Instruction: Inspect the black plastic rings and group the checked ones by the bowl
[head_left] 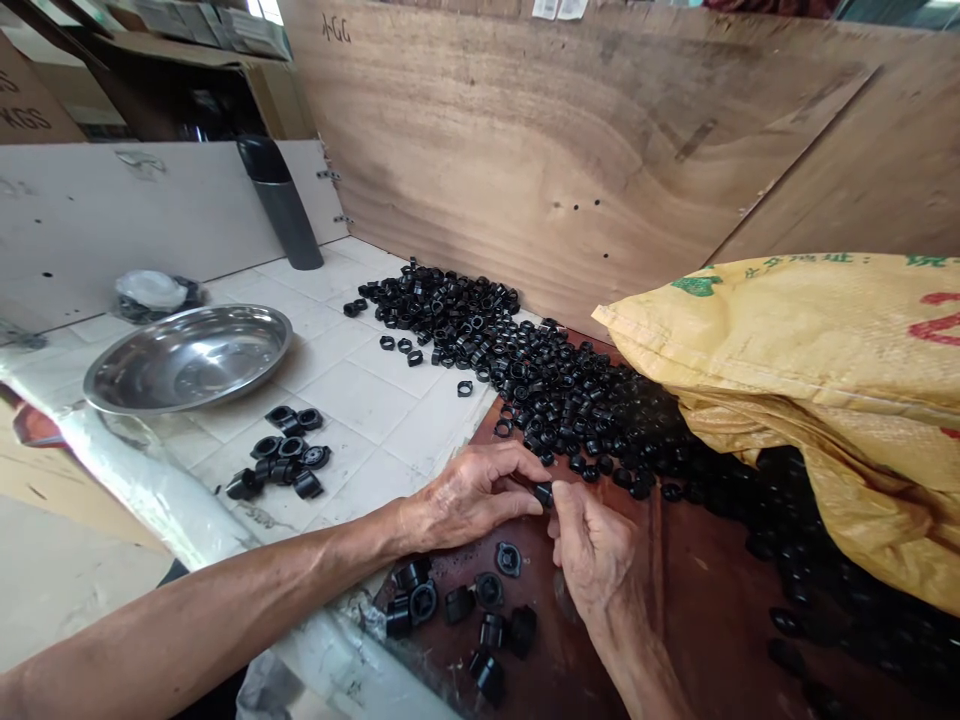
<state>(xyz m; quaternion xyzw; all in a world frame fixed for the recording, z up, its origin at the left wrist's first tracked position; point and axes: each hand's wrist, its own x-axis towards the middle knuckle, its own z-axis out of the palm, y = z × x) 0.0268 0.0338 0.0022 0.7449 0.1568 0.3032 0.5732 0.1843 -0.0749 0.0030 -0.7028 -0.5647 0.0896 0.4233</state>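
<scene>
Between my two hands is a small black plastic fitting (544, 493). My left hand (476, 492) pinches it from the left with thumb and forefinger. From the right, the fingertips of my right hand (594, 545) close on the same piece, and its far end is hidden by them. Just beyond my hands spreads a big heap of small black rings (540, 380). Nearer to me, below my left wrist, several larger black fittings (491, 630) lie loose on the dark red board (697, 600).
A shallow steel bowl (187, 360) rests on white tiles at left, with a small cluster of black fittings (285, 455) before it. A grey flask (285, 205) stands behind. The yellow woven sack (810, 340) lies at right over black pieces. A plywood panel (570, 150) walls the back.
</scene>
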